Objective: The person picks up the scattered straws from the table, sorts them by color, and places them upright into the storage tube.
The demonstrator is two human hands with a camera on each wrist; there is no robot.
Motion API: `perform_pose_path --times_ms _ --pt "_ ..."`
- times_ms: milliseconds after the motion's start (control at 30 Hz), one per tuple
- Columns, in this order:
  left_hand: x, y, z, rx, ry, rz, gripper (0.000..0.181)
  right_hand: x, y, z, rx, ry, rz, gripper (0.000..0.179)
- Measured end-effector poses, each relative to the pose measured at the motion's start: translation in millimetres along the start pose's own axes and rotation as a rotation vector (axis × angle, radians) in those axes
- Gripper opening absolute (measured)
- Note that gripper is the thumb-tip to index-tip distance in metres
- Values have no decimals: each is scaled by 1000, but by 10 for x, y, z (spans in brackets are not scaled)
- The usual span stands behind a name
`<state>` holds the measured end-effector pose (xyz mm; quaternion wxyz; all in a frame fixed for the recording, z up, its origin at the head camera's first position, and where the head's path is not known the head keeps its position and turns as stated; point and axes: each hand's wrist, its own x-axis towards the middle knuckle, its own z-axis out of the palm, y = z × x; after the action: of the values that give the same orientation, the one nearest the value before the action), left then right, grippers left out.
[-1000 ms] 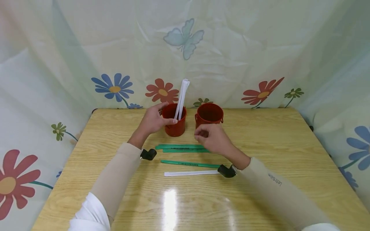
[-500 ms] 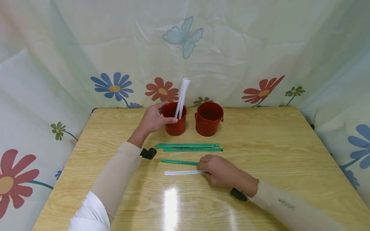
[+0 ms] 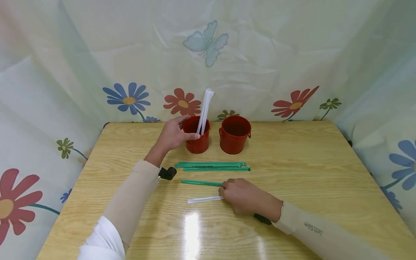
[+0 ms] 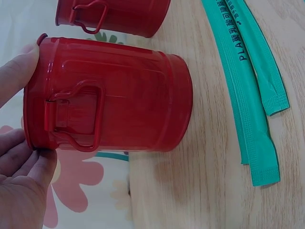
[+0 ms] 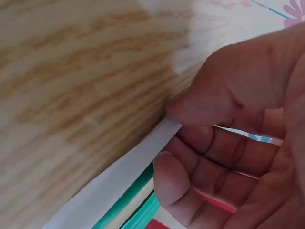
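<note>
My left hand (image 3: 172, 133) holds the rim of the left red bucket (image 3: 197, 146) between thumb and fingers; in the left wrist view this bucket (image 4: 119, 100) shows its handle hanging at the side. White paper-wrapped straws (image 3: 204, 110) stand in it, leaning right. Lower down, my right hand (image 3: 243, 196) pinches the right end of a white wrapped straw (image 3: 203, 199) at the tabletop. The right wrist view shows that straw's white wrapper (image 5: 128, 171) between thumb and fingers. A single green wrapped straw (image 3: 199, 182) lies just behind, its right end hidden by the hand.
A second red bucket (image 3: 234, 142) stands to the right of the held one. Green wrapped straws (image 3: 211, 166) lie side by side in front of the buckets on the wooden table (image 3: 308, 162). A flowered curtain (image 3: 260, 65) hangs behind the table's back edge.
My right hand has come down from in front of the right bucket to the white straw, whose left end has shifted slightly toward me. The left hand stays on its bucket.
</note>
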<state>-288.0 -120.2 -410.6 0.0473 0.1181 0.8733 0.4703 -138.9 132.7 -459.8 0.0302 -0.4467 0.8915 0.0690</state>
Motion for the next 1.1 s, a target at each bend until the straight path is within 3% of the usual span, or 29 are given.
perform_pose_path --times_ms 267,367,500,733,867,1100 --pt "11 -13 6 1 5 9 85 -30 46 -76 13 -31 27 12" --pt "9 -23 3 -3 5 5 85 -58 98 -152 134 31 11 21" --pt "12 -32 6 -12 7 8 85 -88 209 -294 372 134 9 29" --pt "23 -44 39 -24 8 15 86 -73 367 -386 675 271 62 11" --pt "41 -39 56 -7 14 23 86 -33 405 -435 795 362 113 16" --pt "39 -60 24 -19 15 6 85 85 463 -523 914 530 172 17"
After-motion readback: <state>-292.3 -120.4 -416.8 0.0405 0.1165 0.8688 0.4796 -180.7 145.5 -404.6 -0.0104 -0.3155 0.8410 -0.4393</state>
